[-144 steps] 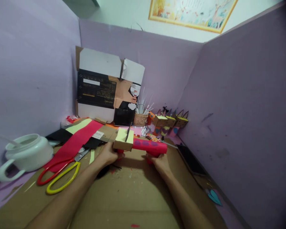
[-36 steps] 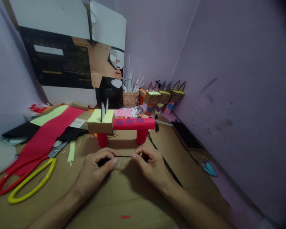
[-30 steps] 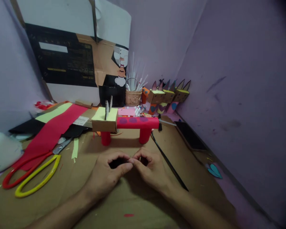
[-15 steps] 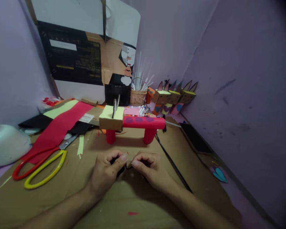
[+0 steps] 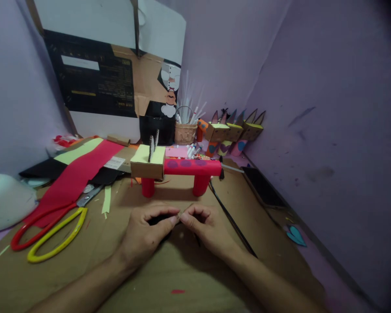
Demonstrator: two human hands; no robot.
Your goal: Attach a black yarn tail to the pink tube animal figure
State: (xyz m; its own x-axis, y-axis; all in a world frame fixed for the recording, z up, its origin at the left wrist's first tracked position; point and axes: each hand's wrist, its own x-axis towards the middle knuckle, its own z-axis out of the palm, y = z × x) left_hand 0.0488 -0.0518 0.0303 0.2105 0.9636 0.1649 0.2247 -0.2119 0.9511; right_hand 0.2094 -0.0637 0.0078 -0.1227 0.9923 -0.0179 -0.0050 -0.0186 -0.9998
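Note:
My left hand point(image 5: 146, 232) and my right hand point(image 5: 203, 226) rest low on the cardboard sheet point(image 5: 84, 269), fingertips meeting in a pinch on a thin black strip point(image 5: 180, 216) that is mostly hidden between them. Just beyond stands a paper craft animal point(image 5: 174, 171) with a red tube body, purple dots, two red legs and a brown box head topped in yellow with small upright ears.
Red and yellow scissors point(image 5: 48, 230) lie left on red paper point(image 5: 71, 178). A white pot point(image 5: 6, 200) sits at the far left. A long black strip point(image 5: 231, 219) runs right of my hands. Behind are a printed cardboard box point(image 5: 111, 74), a basket of pens point(image 5: 185, 130), box figures point(image 5: 234, 130).
Earlier both hands held the craft animal; it now stands on its legs. The thin black strip was stretched between my hands, and now my fingertips have come together on it.

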